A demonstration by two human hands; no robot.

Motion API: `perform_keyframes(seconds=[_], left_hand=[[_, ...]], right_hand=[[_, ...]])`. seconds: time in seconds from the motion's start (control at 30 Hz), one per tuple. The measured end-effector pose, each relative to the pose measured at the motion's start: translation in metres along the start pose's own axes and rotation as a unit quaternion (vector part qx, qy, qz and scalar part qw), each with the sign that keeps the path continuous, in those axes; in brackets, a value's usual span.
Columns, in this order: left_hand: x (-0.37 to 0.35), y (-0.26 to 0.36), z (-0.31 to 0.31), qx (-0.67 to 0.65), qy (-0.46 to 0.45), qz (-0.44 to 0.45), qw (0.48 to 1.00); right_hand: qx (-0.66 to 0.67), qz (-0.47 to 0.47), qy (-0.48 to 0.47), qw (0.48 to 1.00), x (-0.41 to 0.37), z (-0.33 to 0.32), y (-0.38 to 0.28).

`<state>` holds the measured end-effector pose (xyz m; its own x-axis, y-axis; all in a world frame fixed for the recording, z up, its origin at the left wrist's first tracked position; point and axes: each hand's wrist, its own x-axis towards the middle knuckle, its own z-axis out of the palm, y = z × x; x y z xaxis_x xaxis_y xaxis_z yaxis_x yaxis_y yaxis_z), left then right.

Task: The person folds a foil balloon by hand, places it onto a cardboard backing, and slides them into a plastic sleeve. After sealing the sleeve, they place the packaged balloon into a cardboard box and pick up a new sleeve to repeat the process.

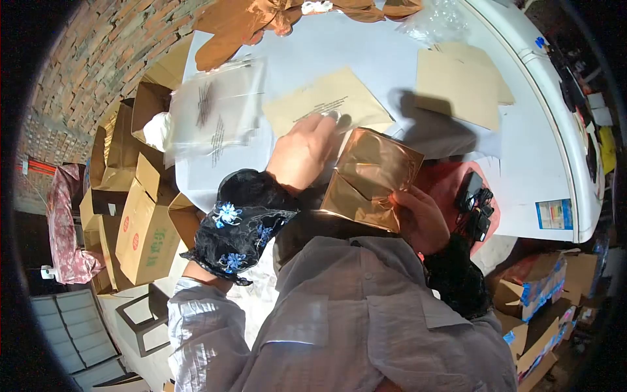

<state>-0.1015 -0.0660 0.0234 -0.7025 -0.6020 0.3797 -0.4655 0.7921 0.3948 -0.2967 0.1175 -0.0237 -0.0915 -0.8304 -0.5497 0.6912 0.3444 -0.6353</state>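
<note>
On our left, cardboard boxes (pixel 147 228) stand beside the desk (pixel 532 157), and a pile of clear plastic bags (pixel 235 101) lies near its edge. Next comes a printed tan sheet (pixel 323 98) lying flat, with our left hand (pixel 304 151) at its near edge. That hand's fingers are bent; we cannot tell whether they pinch anything, so we would keep the touch light to avoid creasing the sheet.

Right of it, the shiny copper-coloured packet (pixel 373 166) sits between our hands, at the desk's near side and tilted. Our right hand (pixel 423 221) is closed on its right edge, thumb on top. The packet looks thin and slippery, so we should hold it by the rim, pressing gently, and keep the other edge supported so that it doesn't buckle.

Farther right, more tan sheets (pixel 457 85) lie well apart from the packet, and a black charger (pixel 473 196) rests nearer us.
</note>
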Motion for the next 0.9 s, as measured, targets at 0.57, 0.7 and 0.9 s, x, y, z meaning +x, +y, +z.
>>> perform_keyframes(seconds=[0.57,0.7,0.9], left_hand=[[0.001,0.047,0.002,0.143,0.025,0.062,0.988],[0.001,0.052,0.015,0.126,0.038,0.053,0.99],[0.006,0.066,0.023,0.098,0.044,0.062,0.992]], right_hand=[[0.04,-0.129,0.035,0.99,0.025,0.044,-0.011],[0.023,-0.137,0.068,0.988,0.026,0.056,-0.017],[0.041,-0.167,-0.032,0.985,0.05,0.049,-0.016]])
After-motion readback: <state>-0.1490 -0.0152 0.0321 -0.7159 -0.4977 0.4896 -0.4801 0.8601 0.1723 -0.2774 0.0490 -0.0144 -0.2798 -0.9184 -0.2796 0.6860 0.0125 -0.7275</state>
